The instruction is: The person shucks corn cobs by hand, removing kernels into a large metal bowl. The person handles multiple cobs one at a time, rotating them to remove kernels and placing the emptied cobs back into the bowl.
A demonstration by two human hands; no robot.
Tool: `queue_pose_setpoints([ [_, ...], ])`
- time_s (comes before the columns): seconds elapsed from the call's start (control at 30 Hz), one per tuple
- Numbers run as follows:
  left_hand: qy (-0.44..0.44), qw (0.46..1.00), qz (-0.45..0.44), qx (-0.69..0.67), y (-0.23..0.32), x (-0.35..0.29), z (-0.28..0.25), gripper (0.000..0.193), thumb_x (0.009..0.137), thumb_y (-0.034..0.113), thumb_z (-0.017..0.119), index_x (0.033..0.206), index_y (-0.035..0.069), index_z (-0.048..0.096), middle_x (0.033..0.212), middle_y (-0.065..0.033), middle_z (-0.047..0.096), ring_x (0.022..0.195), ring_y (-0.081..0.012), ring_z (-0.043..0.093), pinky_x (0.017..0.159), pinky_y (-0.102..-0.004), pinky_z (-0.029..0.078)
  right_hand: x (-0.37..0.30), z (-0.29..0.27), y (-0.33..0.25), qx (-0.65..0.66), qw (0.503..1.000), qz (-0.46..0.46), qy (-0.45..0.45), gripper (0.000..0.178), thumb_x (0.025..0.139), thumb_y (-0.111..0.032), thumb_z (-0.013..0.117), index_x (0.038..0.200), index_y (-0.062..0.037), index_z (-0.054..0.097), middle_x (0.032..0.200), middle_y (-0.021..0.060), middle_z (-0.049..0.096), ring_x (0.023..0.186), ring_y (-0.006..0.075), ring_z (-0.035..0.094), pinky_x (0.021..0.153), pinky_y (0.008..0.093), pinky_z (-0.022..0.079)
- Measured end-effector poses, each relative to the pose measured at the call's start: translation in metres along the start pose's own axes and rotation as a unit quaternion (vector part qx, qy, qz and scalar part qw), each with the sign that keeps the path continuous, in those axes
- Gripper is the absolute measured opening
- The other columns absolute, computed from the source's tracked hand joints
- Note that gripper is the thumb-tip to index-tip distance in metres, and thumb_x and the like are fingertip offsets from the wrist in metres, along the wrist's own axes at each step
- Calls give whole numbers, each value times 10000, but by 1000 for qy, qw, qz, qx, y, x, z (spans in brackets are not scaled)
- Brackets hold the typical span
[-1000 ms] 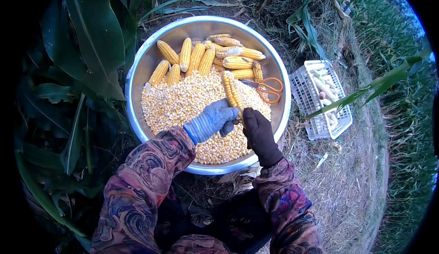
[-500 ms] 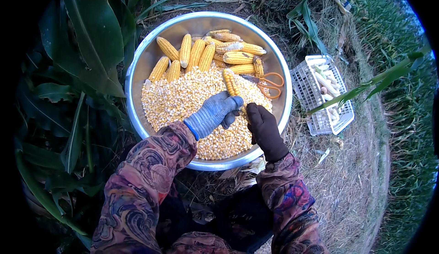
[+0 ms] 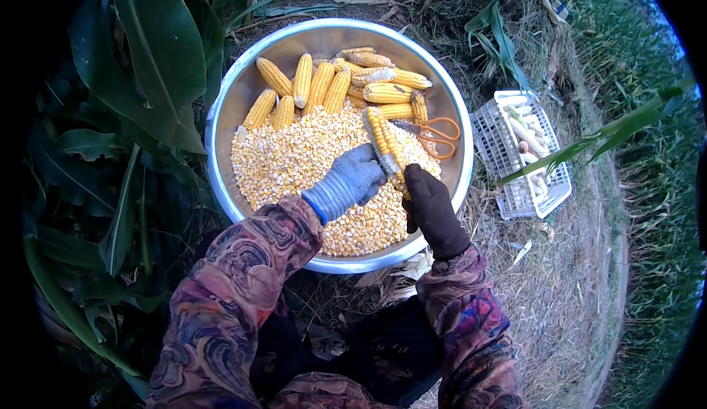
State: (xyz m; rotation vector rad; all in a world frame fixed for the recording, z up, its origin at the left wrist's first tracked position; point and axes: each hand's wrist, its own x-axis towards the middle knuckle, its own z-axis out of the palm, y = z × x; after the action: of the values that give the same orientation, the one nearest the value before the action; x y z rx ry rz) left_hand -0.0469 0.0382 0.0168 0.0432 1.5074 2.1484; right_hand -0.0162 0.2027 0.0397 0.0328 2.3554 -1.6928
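A corn cob [image 3: 381, 136] slants over the heap of loose kernels [image 3: 302, 158], yellow with a pale stripped strip along its left side. Its near end is in my right hand [image 3: 433, 210], in a dark brown glove with the fingers closed around it. Against the cob's left side, my left hand [image 3: 345, 183], in a grey-blue knit glove, presses with curled fingers; its fingertips are partly hidden. Both hands are above a wide metal basin [image 3: 221, 199]. Whole yellow cobs [image 3: 320, 85] lie along the far side of the kernels.
Orange-handled scissors [image 3: 440, 138] lie inside the basin's right side, blades partly covered. A white plastic crate [image 3: 501, 160] with pale cobs stands on the ground to the right. Large corn leaves [image 3: 158, 48] crowd the left, and a green stalk [image 3: 589, 144] reaches in over the crate.
My left hand has drawn back slightly down along the cob, uncovering more of its pale stripped side. The right hand still grips the near end. The whole view has shifted a little.
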Motion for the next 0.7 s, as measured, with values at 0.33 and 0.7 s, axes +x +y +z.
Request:
queue_pose_setpoints([
  [0.33,13,999,-19,31,-4,5,-5,334,893,356,470,796,40,517,589,-22,481,429,-98,441,401,-233,354,5,-5,11,-95,995,-14,-18,357,906,-360,446,968,-18,527,704,83,563,559,167,549,553,304,454],
  [0.7,-12,999,-5,29,-14,4,1,291,891,307,461,840,26,515,553,-20,475,437,-102,461,400,-231,370,8,-5,10,-89,995,-28,-40,413,882,-374,463,1081,-14,499,729,103,597,598,231,578,587,329,468],
])
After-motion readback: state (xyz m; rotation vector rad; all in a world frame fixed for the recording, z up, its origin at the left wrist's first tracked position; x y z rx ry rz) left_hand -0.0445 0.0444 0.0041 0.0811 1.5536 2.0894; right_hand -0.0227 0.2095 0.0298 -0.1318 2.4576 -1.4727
